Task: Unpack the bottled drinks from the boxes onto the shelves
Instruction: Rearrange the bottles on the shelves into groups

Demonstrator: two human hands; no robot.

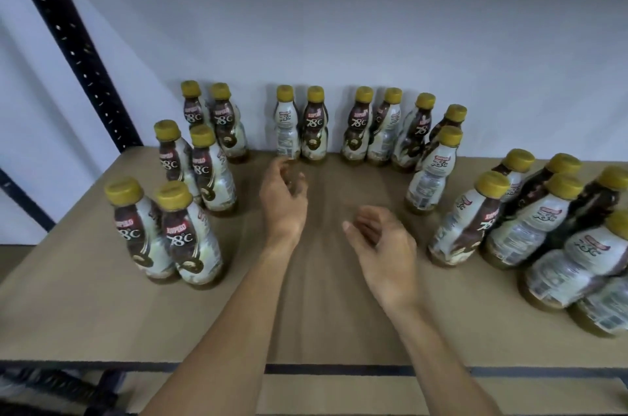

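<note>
Yellow-capped Kopiko coffee bottles (pixel 190 238) stand upright in pairs down the left of the brown shelf board (pixel 323 320), along its far edge, and crowd its right end. Over the bare middle the left hand (pixel 283 194) hangs loosely curled and empty, the far-row pair (pixel 314 133) just beyond it; the right hand (pixel 384 245), nearer and equally empty, lies well short of them. No box is in view.
</note>
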